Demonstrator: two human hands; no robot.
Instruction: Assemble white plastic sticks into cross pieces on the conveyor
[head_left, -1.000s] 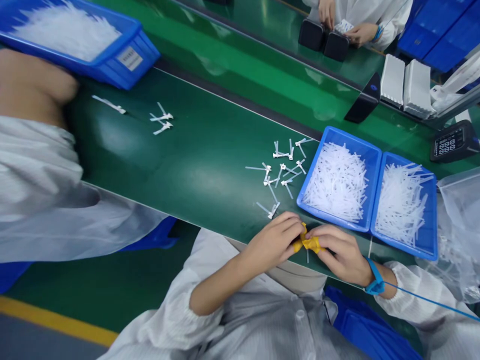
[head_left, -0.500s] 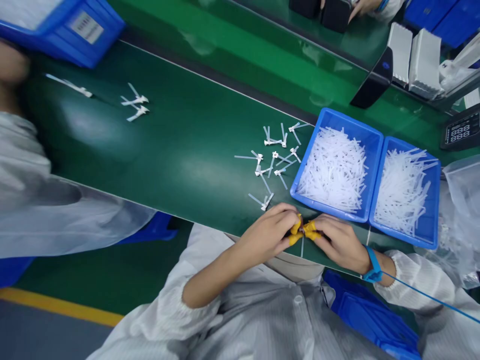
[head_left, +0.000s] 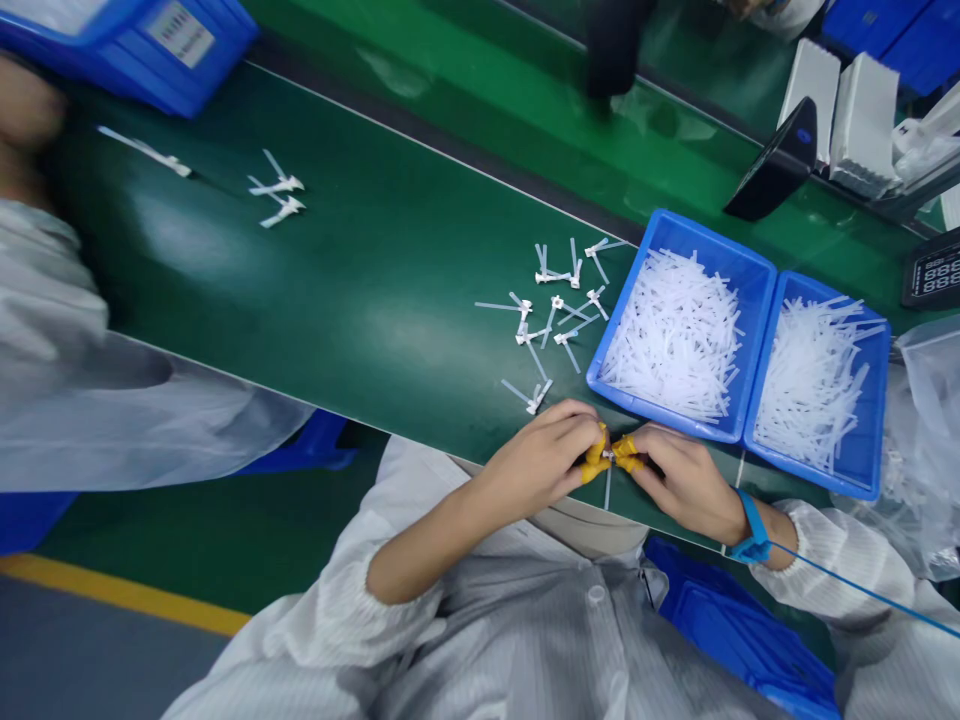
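My left hand and my right hand meet at the table's near edge, both wearing yellow finger cots. Between their pinched fingertips is a small white connector, mostly covered by the fingers. A thin translucent strip points down from it toward my body. Just beyond the hands lies a white connector with strips, one of several similar pieces scattered on the green table. To the right, a blue bin and a second blue bin hold heaps of translucent strips.
At the left, a co-worker's arm reaches over the table near a labelled blue crate. Several more connectors lie there. A black panel stands behind the bins. A blue cord runs from my right wristband.
The view has shifted slightly. My hands stay together, with more of the white connector showing between the fingertips. Across the table, a black object has moved left and nearer, away from the other person's hand.
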